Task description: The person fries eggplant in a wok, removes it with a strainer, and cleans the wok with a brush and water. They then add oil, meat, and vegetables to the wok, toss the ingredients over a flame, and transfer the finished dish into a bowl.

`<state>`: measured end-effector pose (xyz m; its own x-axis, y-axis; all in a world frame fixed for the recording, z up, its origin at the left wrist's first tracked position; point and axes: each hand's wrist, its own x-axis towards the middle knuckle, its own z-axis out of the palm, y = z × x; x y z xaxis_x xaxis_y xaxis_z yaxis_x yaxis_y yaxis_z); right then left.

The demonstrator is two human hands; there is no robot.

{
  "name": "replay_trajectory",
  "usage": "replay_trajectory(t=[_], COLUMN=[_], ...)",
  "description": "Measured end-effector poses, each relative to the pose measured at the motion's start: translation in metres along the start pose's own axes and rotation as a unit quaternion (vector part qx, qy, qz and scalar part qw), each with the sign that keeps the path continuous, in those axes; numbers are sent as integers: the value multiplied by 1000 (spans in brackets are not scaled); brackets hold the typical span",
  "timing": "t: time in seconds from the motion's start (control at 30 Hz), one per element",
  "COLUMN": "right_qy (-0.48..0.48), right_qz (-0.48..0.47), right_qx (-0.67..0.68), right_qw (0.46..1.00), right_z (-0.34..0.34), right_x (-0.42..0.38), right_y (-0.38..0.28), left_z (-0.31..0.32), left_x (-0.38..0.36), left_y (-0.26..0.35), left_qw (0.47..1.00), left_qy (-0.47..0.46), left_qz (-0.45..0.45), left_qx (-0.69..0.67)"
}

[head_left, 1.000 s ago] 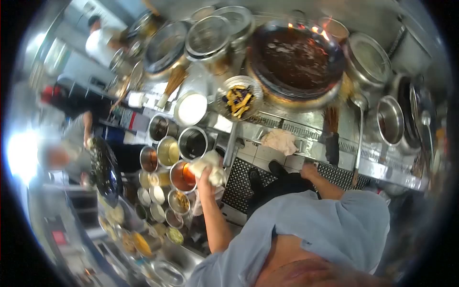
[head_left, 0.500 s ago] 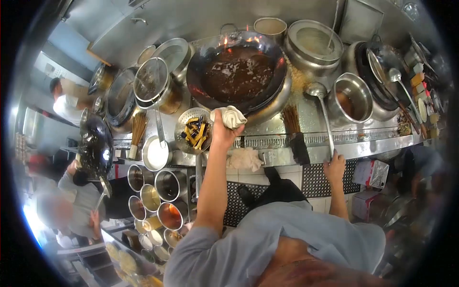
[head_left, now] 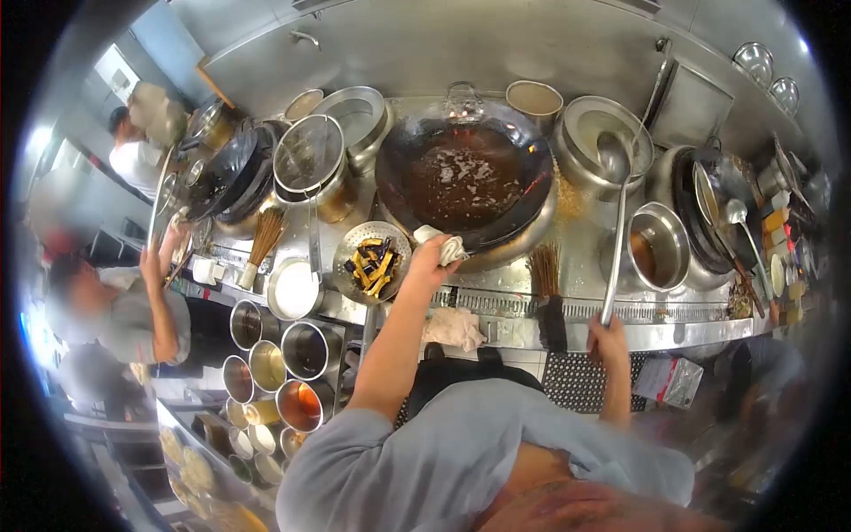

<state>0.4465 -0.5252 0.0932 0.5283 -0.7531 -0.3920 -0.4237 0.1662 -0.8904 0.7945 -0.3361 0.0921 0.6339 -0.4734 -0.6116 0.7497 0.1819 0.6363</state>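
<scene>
My left hand (head_left: 431, 263) is closed on a folded white cloth (head_left: 451, 251), which is at the near rim of a large black wok (head_left: 390, 199). Dark liquid with pale foam fills the wok's bottom. With my right hand (head_left: 610, 341) I grip the end of a long-handled ladle (head_left: 617, 239). Its bowl is raised, in front of the lidless steel pot (head_left: 574, 133) at the back right. Left of my left hand, a perforated strainer (head_left: 347, 282) holds dark-skinned yellow strips (head_left: 372, 266) that look like fried eggplant.
A pot of brown liquid (head_left: 658, 246) stands to the right, near a bamboo brush (head_left: 544, 270). On the left are a mesh skimmer (head_left: 308, 155), a white-filled bowl (head_left: 295, 291) and several sauce containers (head_left: 306, 403). A co-worker (head_left: 142, 310) works at the far left.
My right hand has lifted the ladle's bowl up and away from me. Flames at the wok's far edge no longer show. The co-worker's wok is back on the stove. My view has shifted.
</scene>
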Motion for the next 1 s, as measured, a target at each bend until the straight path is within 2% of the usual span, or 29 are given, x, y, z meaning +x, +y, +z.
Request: replay_trajectory(t=[0.07, 0.1, 0.13, 0.17, 0.2, 0.23, 0.27, 0.3, 0.37, 0.43, 0.5, 0.57, 0.6, 0.67, 0.7, 0.77, 0.83, 0.9, 0.97, 1.0], right_qy=[117, 121, 72, 98, 62, 48, 48, 52, -4, -15, -29, -87, -84, -146, -143, -173, -142, -108, -122, -112], right_qz=[-140, -227, -182, -228, -250, -279, -237, -240, -226, -247, -264, -227, -228, -179, -179, -104, -79, -51, -62, -64], right_qx=[-159, -232, -209, -258, -290, -363, -405, -407, -523, -539, -558, -686, -688, -724, -728, -673, -693, -708, -680, -715], right_qw=[970, 938, 958, 934, 922, 888, 882, 880, 822, 805, 786, 686, 683, 650, 646, 712, 703, 696, 721, 687], right_z=[10, 6, 28, 30, 39, 54, 78, 99, 136, 166, 193, 210, 215, 224, 223, 223, 230, 229, 223, 221], right_x=[40, 67, 36, 76, 98, 121, 124, 132, 142, 153, 144, 136, 142, 146, 142, 134, 130, 133, 137, 141], right_y=[-42, -69, -158, -166, -196, -225, -262, -289, -332, -356, -377, -395, -402, -411, -419, -429, -434, -439, -439, -443], left_z=[8, 11, 9, 6, 0, -3, -3, 0, 8, 7, 11, 10, 12, 10, 11, 7, 3, 1, -3, -7], left_x=[-10, -12, -8, 1, 7, 12, 18, 21, 6, 11, 11, 11, 7, 5, 4, 1, 1, -5, -5, 1], left_y=[7, 11, 13, 13, 10, 5, 1, 2, 4, 0, -2, -4, -5, -4, -3, -4, -3, 0, -4, -7], left_qw=[1000, 999, 999, 998, 995, 994, 995, 996, 998, 998, 999, 998, 996, 994, 992, 991, 995, 994, 993, 987], left_qy=[14, 28, 16, -22, -55, -62, -59, -56, -34, -53, -26, -19, -12, -28, -39, -37, -61, -67, -71, -109], left_qz=[-20, -34, -38, -51, -68, -73, -70, -64, -49, 2, -22, -16, 2, 6, 12, 22, -5, -5, -7, -1], left_qx=[-11, -23, -20, -31, -45, -46, -37, -27, -37, 31, -37, -57, -86, -101, -117, -129, -73, -86, -96, -121])
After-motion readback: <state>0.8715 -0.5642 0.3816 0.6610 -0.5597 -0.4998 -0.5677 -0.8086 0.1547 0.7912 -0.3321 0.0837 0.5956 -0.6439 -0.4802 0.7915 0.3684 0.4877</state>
